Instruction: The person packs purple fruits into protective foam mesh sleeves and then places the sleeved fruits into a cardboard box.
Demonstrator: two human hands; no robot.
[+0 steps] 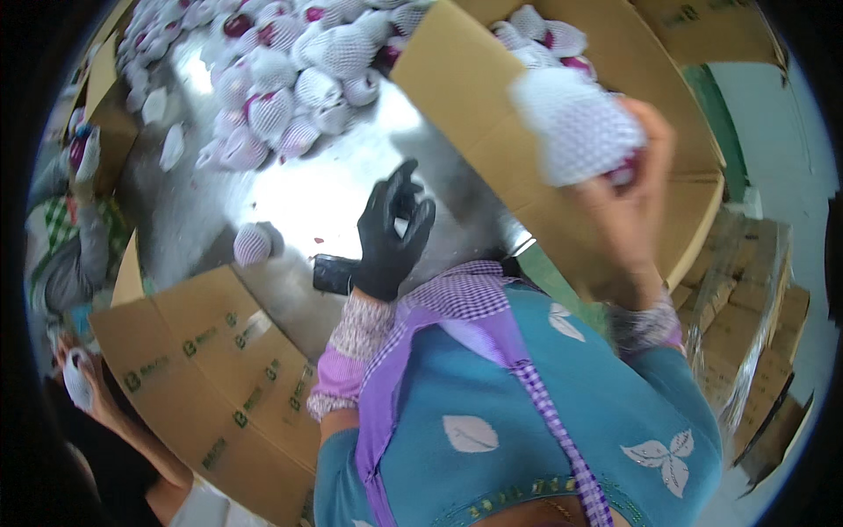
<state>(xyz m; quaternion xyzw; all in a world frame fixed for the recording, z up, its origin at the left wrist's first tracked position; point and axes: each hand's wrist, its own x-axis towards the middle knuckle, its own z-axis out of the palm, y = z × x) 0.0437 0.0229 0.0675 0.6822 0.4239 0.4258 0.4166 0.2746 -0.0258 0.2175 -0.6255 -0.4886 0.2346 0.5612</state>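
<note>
My right hand [637, 189], bare and smeared by motion, is closed on a fruit in a white foam net [580, 127]. Dark red-purple skin shows at the net's lower end. Both are over an open cardboard box [492, 114], which has several netted fruits [540, 39] inside at its far end. My left hand [395, 233] wears a black glove and hovers over the metal table [325, 211]. Its fingers are bent but apart, with nothing between them. A single netted fruit [252, 244] lies on the table to its left.
A large heap of netted fruits [290, 88] covers the table's far side. Another cardboard box [202, 360] has its flap at the near left. Other people's hands [83, 378] hold netted fruits at the left. Plastic-wrapped cartons [738, 299] are stacked at the right.
</note>
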